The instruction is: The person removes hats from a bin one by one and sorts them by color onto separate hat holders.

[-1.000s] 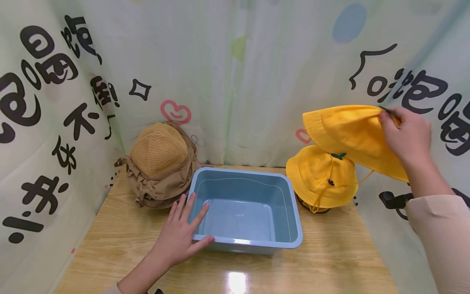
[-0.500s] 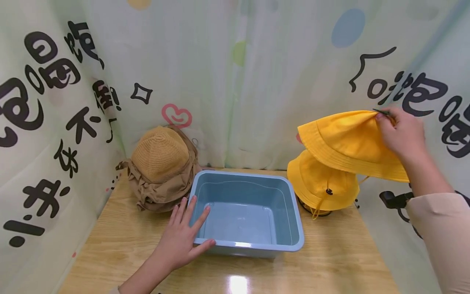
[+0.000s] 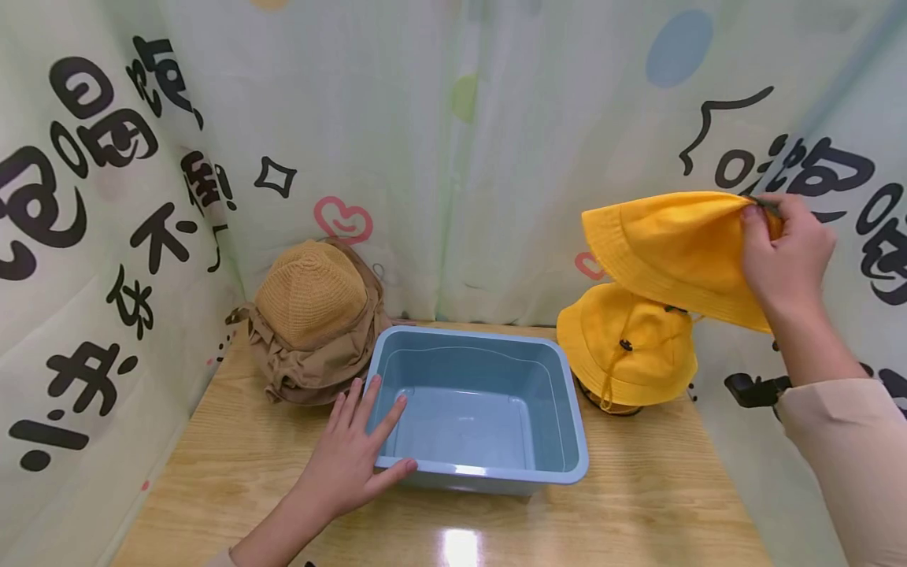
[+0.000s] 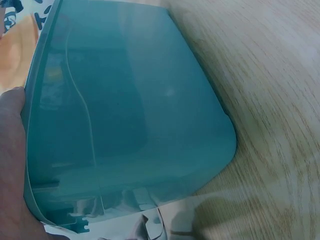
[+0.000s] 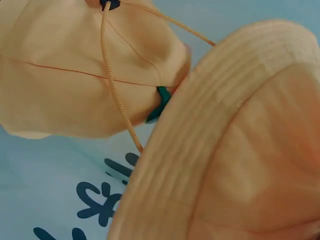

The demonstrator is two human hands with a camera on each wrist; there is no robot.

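Observation:
My right hand (image 3: 790, 252) pinches the top of a yellow bucket hat (image 3: 669, 248), which hangs brim down at the right; the right wrist view shows its stitched brim (image 5: 200, 135) close up. Below it a second yellow bucket hat (image 3: 631, 346) rests on a stand, mostly hidden, with a cord and black toggle on its front. In the right wrist view a green leaf tab (image 5: 160, 105) shows on this lower hat. My left hand (image 3: 357, 449) lies with spread fingers over the near left corner of a blue plastic basin (image 3: 482, 472), its thumb at the rim.
A tan knitted hat (image 3: 309, 291) sits on top of a brown fabric hat (image 3: 319, 370) left of the basin. All stand on a wooden table (image 3: 602, 520) with printed curtains (image 3: 425, 157) on three sides. A dark object (image 3: 754, 390) shows behind my right sleeve.
The held hat dips slightly toward the lower hat, then rises again in my right hand. The lower hat's cord and toggle have shifted a little. My left hand stays on the basin.

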